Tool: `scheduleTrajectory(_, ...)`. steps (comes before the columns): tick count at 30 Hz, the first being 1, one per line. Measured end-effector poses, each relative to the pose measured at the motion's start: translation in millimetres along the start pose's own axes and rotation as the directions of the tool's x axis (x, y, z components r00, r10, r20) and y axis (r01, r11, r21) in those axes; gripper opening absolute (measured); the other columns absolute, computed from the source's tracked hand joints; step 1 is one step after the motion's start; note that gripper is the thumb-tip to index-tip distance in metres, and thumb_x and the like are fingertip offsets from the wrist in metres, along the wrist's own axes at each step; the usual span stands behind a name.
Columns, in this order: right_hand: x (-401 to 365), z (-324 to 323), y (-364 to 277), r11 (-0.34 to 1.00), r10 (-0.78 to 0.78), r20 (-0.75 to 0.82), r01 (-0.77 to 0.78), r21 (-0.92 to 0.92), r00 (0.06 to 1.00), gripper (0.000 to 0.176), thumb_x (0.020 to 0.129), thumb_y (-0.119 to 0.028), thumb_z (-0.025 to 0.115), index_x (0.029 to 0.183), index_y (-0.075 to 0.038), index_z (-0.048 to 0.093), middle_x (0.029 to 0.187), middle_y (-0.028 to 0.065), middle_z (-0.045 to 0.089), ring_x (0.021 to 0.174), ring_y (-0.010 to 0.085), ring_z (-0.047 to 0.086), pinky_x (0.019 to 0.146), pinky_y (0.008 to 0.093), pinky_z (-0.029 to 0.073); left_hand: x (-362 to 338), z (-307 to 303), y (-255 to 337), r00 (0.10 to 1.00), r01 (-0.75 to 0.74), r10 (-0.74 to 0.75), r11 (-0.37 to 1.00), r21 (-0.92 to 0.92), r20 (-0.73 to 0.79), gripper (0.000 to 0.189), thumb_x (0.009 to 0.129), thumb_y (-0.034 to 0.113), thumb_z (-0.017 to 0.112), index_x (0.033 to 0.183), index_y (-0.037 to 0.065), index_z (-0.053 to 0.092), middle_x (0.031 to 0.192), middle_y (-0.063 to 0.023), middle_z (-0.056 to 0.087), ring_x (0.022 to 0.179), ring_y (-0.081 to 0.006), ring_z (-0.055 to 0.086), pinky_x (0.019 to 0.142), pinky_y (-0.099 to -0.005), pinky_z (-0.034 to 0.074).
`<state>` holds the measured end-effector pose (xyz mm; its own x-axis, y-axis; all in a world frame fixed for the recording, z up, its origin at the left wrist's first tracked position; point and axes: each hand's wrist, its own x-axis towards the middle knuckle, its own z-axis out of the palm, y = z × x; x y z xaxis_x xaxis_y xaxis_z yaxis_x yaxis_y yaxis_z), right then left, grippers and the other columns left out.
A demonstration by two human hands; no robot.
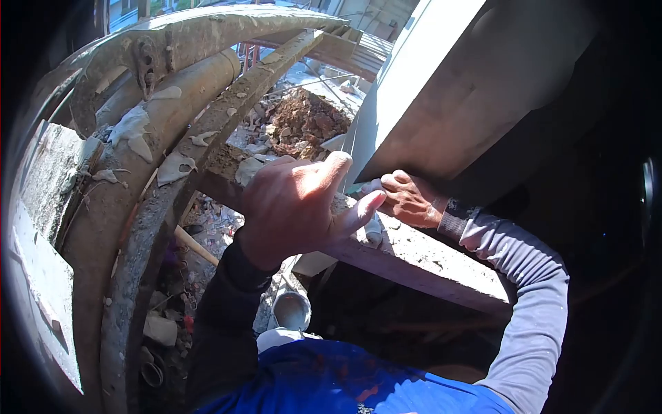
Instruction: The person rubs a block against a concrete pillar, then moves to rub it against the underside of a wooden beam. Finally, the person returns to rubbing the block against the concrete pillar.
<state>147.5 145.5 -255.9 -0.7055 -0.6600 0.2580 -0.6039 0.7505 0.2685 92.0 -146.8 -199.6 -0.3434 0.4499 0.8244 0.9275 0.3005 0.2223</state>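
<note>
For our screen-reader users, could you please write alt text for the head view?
Two hands meet at a mortar-smeared wooden beam under a concrete slab: the left hand is raised with thumb spread, the right hand rests at the joint. Mortar-spattered poles stand at left above rubble.

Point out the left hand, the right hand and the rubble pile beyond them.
left hand [293, 207]: head view, on the back of the hand.
right hand [412, 200]: head view, on the knuckles.
rubble pile [307, 121]: head view, on its reddish middle.
</note>
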Motion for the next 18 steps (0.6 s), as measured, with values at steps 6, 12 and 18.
scheduleTrajectory(6,86.8,-177.7,16.3,0.587,0.036,-0.375,-0.324,-0.742,0.926,0.056,0.068,-0.029,0.077,0.117,-0.009,0.058,0.111,0.0076,0.056,0.098,0.0255,0.052,0.085,0.04,0.041,0.9,-5.0,1.8,0.999,0.04,-0.039,0.999,-0.011,0.034,0.039,0.075,0.041,0.076,0.097,0.01,0.066,0.07,-0.0008,0.065,0.058,-0.0179,0.063,0.062,-0.03,0.049)
scheduleTrajectory(12,94.7,-256.3,35.5,0.457,-0.006,-0.599,-0.531,-0.714,0.801,0.069,0.067,-0.029,0.079,0.128,-0.009,0.054,0.112,0.0114,0.056,0.1,0.029,0.054,0.086,0.0412,0.043,-0.5,1.6,-1.3,0.99,-0.071,0.077,0.996,0.048,-0.12,0.041,0.075,0.041,0.075,0.098,0.009,0.065,0.061,0.0001,0.06,0.056,-0.0181,0.061,0.059,-0.0317,0.049)
scheduleTrajectory(18,89.2,-228.8,42.8,0.674,0.009,-0.338,-0.255,-0.693,0.941,0.067,0.066,-0.029,0.079,0.126,-0.008,0.056,0.107,0.0101,0.055,0.096,0.0283,0.052,0.083,0.0401,0.044,3.6,0.0,-0.1,0.981,-0.09,0.089,0.996,0.003,-0.17,0.043,0.077,0.045,0.073,0.09,0.005,0.064,0.055,-0.0053,0.056,0.048,-0.0203,0.06,0.05,-0.0318,0.048)
